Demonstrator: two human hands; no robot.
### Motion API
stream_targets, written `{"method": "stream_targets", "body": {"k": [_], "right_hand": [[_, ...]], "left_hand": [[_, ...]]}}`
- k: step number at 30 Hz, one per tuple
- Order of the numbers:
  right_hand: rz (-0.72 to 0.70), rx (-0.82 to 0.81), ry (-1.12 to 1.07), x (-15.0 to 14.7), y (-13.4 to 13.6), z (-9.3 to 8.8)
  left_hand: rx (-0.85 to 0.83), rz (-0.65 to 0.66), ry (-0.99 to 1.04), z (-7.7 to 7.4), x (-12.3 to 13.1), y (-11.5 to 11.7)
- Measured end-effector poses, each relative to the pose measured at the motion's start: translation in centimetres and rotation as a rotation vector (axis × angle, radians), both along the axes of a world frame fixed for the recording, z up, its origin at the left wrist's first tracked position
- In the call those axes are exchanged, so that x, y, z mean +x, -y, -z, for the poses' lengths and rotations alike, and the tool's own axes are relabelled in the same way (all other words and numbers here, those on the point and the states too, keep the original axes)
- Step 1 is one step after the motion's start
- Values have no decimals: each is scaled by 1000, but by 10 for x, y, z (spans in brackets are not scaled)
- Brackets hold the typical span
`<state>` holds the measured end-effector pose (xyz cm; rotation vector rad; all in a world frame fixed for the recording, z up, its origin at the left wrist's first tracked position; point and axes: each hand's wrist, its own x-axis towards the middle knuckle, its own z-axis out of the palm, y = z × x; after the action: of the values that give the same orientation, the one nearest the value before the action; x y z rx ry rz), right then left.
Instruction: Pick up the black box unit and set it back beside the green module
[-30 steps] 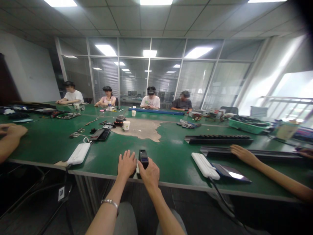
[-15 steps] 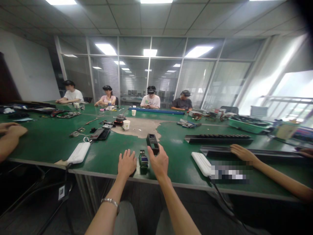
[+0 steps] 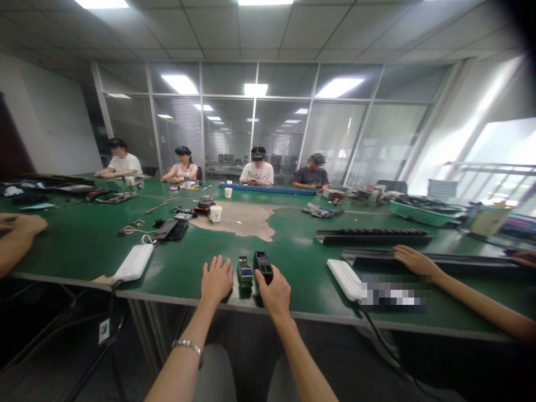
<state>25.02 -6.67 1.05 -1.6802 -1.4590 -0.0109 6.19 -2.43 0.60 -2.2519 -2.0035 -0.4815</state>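
My left hand (image 3: 216,281) lies palm down on the green tabletop (image 3: 180,273), its fingers stretched out. Just right of it stands a green circuit board module (image 3: 245,274) with a small bluish screen, apart from my fingertips. My right hand (image 3: 276,291) has its thumb and fingers around the near part of a black rectangular housing (image 3: 263,260) with openings in its top. The housing is beside the module, low at the table; whether it rests on the surface I cannot tell. My right palm hides its near end.
A white power bank (image 3: 134,261) lies left, another white power bank (image 3: 344,279) right. Long black metal channels (image 3: 372,237) lie further right, near another person's hand (image 3: 412,261). Ahead are a paper cup (image 3: 215,214) and a bare patch (image 3: 247,218). Several people sit across the table.
My right hand has drawn the black housing toward me and lowered it beside the circuit board module. My left hand and the module have stayed put.
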Motion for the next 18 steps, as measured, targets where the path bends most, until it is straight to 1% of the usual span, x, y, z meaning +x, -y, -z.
{"method": "stream_targets", "body": {"k": [12, 18], "right_hand": [[15, 70, 50, 2, 1, 7], [81, 71, 42, -2, 2, 11]], "left_hand": [[-4, -6, 2, -1, 1, 1], [-24, -11, 0, -1, 2, 0]]}}
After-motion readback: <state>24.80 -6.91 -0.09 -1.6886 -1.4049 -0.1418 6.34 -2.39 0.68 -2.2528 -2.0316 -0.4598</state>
